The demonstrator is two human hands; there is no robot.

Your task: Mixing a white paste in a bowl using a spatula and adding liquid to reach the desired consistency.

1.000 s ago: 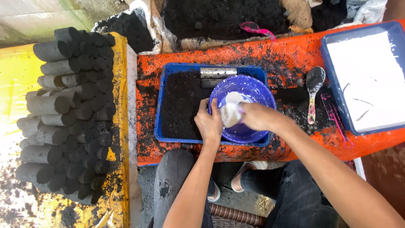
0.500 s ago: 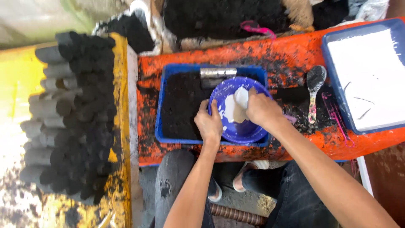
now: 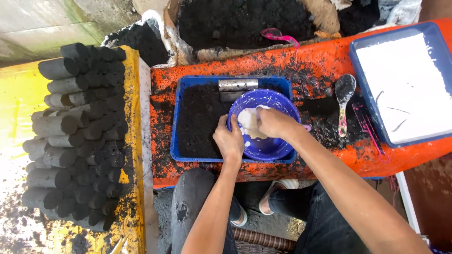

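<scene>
A blue bowl [image 3: 270, 146] smeared with white paste sits tilted in a blue tray [image 3: 188, 82] of black charcoal powder. My left hand [image 3: 230, 141] grips the bowl's left rim. Inside the bowl, my right hand [image 3: 274, 123] has its fingers pressed into the white paste [image 3: 247, 120]. A short metal tube [image 3: 238, 85] lies at the tray's far edge, just behind the bowl.
The trays rest on an orange table [image 3: 325, 61]. A spoon [image 3: 344, 101] caked in black powder lies right of the bowl, before a blue tray of white powder [image 3: 405, 89]. Stacked black cylindrical briquettes [image 3: 80, 136] fill a yellow surface at left. Sacks of charcoal [image 3: 245, 21] stand behind.
My right hand has moved about inside the bowl, working the white paste; the lump seen a second ago is now spread under my fingers. My left hand stays on the rim.
</scene>
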